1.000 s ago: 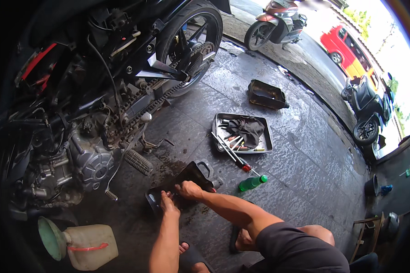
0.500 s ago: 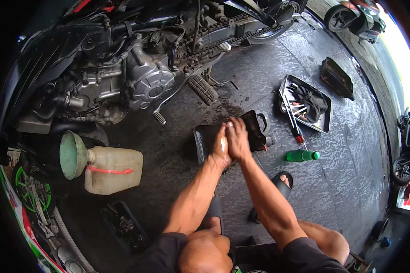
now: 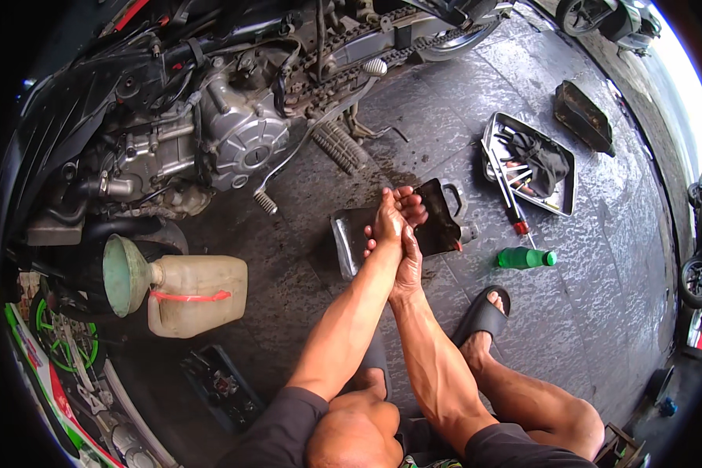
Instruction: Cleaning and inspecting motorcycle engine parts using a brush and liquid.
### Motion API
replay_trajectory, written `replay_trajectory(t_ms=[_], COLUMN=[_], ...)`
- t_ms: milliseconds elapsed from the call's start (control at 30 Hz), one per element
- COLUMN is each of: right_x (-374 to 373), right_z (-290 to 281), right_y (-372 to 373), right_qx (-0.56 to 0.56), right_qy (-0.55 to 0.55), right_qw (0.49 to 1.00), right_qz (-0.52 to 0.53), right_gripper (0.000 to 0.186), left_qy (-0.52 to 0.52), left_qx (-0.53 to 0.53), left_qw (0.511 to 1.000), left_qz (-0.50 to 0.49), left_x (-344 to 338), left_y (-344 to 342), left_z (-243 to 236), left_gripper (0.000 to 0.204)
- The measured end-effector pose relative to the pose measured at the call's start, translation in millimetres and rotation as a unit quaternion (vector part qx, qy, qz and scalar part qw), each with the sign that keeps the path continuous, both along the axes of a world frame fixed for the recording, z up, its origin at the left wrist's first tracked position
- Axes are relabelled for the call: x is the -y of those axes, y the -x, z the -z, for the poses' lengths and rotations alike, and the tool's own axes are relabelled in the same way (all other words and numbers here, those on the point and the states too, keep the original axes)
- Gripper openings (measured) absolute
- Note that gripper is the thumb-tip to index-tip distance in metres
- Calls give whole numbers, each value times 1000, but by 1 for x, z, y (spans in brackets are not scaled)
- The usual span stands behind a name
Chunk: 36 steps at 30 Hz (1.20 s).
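Observation:
My left hand point(image 3: 395, 216) holds nothing, its fingers loosely curled and apart. Around its heel and wrist my right hand point(image 3: 408, 264) is wrapped, with fingertips showing on the far side. The skin of both looks wet or oily. Just beneath them on the floor lies a dark cut-open jug point(image 3: 438, 216) with a handle and spout, used-looking and stained; my hands hide its middle. Up ahead stands a motorcycle, its silver engine cover point(image 3: 246, 144) and footpeg point(image 3: 340, 147) facing me.
A beige jug point(image 3: 199, 300) with a green funnel point(image 3: 125, 274) lies at left, near a dark tray of parts point(image 3: 222, 386). At right are a green bottle point(image 3: 526, 257), a tool tray point(image 3: 565, 165), a screwdriver point(image 3: 516, 218) and a black pan point(image 3: 583, 117). My sandalled foot point(image 3: 483, 320) stands nearby.
From lying palm against palm, my hands have shifted: the right has slid down to the left's wrist and wrapped round it. The view has moved slightly.

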State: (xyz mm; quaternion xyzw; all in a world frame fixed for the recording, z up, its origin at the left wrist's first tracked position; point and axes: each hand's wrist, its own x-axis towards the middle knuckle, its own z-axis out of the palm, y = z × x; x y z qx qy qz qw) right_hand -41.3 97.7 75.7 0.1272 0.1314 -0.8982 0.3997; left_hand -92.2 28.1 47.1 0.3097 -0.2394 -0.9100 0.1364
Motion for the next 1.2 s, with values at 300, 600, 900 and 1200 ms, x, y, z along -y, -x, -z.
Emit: replay_trajectory(t_ms=[300, 600, 900, 1200], right_x=[3, 45, 37, 1], right_z=[-10, -4, -2, -27], right_y=[6, 33, 34, 33], right_qx=[-232, 89, -577, -732], right_qy=[-338, -79, -668, -599], right_qw=[908, 993, 471, 265], right_qz=[-86, 10, 1, -187], right_gripper=[45, 31, 41, 71], left_qy=[695, -157, 290, 359], left_qx=[258, 43, 146, 219], left_qw=[665, 976, 946, 907], left_qz=[90, -143, -15, 7], left_x=[22, 35, 3, 7], left_y=[-37, -57, -55, -48], left_z=[-9, -21, -46, -39], left_gripper=[39, 42, 54, 72])
